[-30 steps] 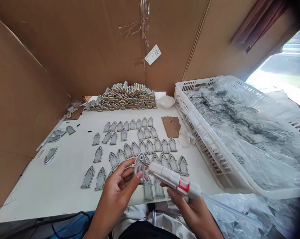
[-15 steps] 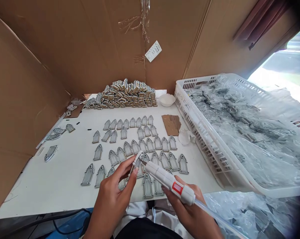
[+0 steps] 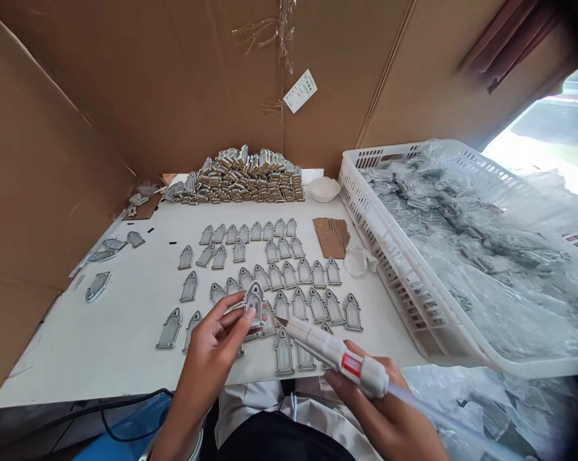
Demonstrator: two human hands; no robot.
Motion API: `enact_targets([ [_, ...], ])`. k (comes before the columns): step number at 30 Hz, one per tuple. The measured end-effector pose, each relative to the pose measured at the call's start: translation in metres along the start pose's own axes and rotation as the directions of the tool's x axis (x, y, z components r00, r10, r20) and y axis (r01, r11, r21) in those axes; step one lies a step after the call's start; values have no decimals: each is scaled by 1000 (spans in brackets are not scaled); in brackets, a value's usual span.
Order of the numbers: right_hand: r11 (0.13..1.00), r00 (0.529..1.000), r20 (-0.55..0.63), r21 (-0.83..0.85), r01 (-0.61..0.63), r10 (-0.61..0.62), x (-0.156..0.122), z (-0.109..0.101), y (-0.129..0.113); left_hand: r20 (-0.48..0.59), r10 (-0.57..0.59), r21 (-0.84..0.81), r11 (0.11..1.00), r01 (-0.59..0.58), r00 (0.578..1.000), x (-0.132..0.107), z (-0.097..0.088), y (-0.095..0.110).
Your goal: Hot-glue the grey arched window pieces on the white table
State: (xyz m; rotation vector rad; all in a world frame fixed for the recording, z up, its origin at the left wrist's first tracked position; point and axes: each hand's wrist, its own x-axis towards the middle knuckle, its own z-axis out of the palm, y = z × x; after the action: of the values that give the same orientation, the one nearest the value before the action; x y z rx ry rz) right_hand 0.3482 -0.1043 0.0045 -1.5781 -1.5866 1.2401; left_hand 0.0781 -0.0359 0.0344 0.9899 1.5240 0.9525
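The left hand (image 3: 212, 349) is pinching 1 grey arch piece (image 3: 255, 302), drawing it clear of the glue gun (image 3: 339, 353) gripped in the right hand (image 3: 385, 410); that gluing pass seems finished.

The left hand (image 3: 214, 346) covers the foot of the piece (image 3: 255, 299) it pinches and parts of other pieces (image 3: 191, 323) under it, while the right hand (image 3: 389, 416), gripping the glue gun (image 3: 337, 355), is cut off by the bottom edge. The basket (image 3: 404, 282) runs past the right edge, its contents blurred under film (image 3: 485, 256). The label (image 3: 300, 91) is too small to read.
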Motion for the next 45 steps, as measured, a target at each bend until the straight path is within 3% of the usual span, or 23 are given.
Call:
enact_targets([
  [5, 981, 991, 50, 147, -129, 123, 2, 5, 15, 79, -54, -92, 994, 61, 995, -2, 2, 4],
  [12, 958, 982, 105, 226, -178, 158, 6, 9, 3, 127, -60, -129, 989, 76, 990, -4, 6, 6],
  [19, 941, 980, 75, 273, -200, 186, 7, 16, 5, 130, -63, -143, 986, 82, 990, -6, 5, 7],
  [24, 949, 973, 180, 253, -188, 144, 11, 15, 10, 142, -75, -145, 985, 95, 987, -6, 5, 5],
  [31, 957, 975, 102, 197, -214, 198, 6, 16, 3, 133, -71, -152, 984, 91, 989, -9, 7, 9],
  [36, 971, 972, 93, 91, -223, 215, 5, 24, 16, 120, -54, -149, 986, 72, 991, -9, 6, 9],
  [42, 986, 985, 54, -6, -165, 165, 7, 26, 15, 89, -44, -112, 992, 54, 995, -8, 6, 2],
  [45, 998, 984, 169, -55, -39, 47, 12, 18, -2, 55, -26, -37, 999, 28, 998, -8, 7, -5],
])
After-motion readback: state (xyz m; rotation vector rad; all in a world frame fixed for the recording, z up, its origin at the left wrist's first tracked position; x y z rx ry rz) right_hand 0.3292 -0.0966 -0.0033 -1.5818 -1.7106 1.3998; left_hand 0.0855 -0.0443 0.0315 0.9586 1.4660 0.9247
